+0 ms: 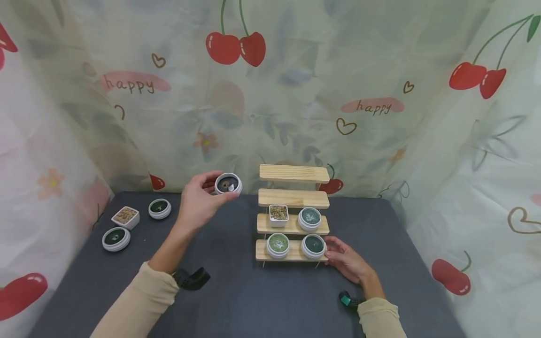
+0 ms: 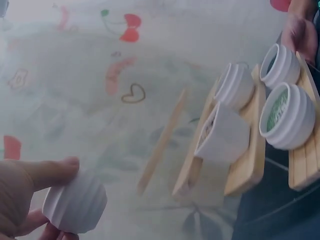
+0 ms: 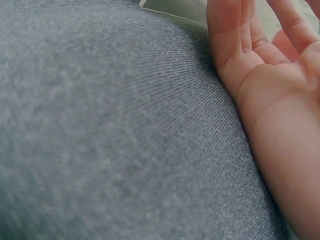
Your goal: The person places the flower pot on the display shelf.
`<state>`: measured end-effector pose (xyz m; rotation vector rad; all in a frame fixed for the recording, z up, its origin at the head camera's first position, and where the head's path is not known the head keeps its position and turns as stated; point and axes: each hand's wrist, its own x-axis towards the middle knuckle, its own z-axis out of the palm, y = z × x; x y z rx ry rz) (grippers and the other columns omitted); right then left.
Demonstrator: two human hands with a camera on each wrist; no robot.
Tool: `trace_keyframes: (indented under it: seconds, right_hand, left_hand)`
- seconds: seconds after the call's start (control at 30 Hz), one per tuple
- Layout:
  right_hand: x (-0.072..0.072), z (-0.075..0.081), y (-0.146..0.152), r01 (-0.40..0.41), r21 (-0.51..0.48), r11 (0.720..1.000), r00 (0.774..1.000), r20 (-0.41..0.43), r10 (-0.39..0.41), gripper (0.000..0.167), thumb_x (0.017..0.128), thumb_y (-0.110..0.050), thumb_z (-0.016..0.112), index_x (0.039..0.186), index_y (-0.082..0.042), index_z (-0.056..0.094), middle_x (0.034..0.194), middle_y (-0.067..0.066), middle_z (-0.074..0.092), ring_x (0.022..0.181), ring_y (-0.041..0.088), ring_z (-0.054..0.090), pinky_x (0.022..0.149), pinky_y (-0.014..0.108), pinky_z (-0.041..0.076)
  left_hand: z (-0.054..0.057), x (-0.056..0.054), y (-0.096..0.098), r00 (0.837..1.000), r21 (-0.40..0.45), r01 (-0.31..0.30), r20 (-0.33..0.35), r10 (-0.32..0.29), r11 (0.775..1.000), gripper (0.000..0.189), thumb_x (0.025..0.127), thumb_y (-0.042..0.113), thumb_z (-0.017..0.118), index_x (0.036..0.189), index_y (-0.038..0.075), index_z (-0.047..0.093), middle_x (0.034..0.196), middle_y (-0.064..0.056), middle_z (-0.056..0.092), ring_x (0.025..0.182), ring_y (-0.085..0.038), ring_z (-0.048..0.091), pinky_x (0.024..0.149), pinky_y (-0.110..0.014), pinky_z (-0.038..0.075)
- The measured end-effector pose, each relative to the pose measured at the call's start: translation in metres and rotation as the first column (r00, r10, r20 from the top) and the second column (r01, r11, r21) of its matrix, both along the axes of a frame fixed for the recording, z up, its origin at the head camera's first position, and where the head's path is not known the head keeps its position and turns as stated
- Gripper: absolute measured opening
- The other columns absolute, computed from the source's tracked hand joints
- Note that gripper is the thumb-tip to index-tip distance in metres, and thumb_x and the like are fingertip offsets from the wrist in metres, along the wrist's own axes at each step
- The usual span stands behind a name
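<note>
Tiered wooden shelving (image 1: 293, 198) calls, I judge, for light steadying by the right hand (image 1: 346, 260) at the right end of its lowest shelf (image 1: 295, 252); those fingertips are cut off in the right wrist view, and I cannot tell whether they grip. To the shelving's left, the left hand (image 1: 200, 199) pinches a raised round white pot (image 1: 228, 184) between thumb and fingers, best kept level, its dark filling (image 1: 222, 181) hard to make out.

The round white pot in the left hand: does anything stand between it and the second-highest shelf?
In the head view, nothing visible stands between the round white pot and the second-highest shelf. The right hand is lower, at the right end of the bottom shelf.
</note>
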<state>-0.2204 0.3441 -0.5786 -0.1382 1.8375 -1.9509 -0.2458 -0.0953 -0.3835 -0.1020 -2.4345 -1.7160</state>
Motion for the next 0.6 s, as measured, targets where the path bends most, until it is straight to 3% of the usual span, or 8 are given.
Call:
trace_keyframes:
  seconds: [0.27,0.6]
  right_hand:
    - [0.001,0.001,0.001,0.007,0.028,1.0,1.0,-0.002,-0.007,0.034,0.103,-0.01,0.058,0.132,-0.026,0.05,0.113,-0.008,0.067,0.1,0.01,0.063,0.088,0.03,0.053]
    - [0.001,0.003,-0.001,0.012,0.021,1.0,1.0,0.017,-0.012,0.035,0.102,-0.01,0.06,0.132,-0.026,0.05,0.112,-0.007,0.068,0.099,0.01,0.065,0.089,0.031,0.053]
  left_hand:
    - [0.013,-0.018,0.047,0.993,0.008,0.116,-0.009,-0.116,0.993,0.069,0.079,0.029,0.088,0.139,0.01,0.059,0.132,-0.011,0.06,0.122,-0.029,0.062,0.106,-0.043,0.052]
    - [0.01,-0.036,0.096,0.981,-0.03,0.192,0.002,-0.192,0.981,0.064,0.078,0.03,0.09,0.135,0.014,0.064,0.13,-0.009,0.061,0.117,-0.028,0.063,0.098,-0.042,0.056]
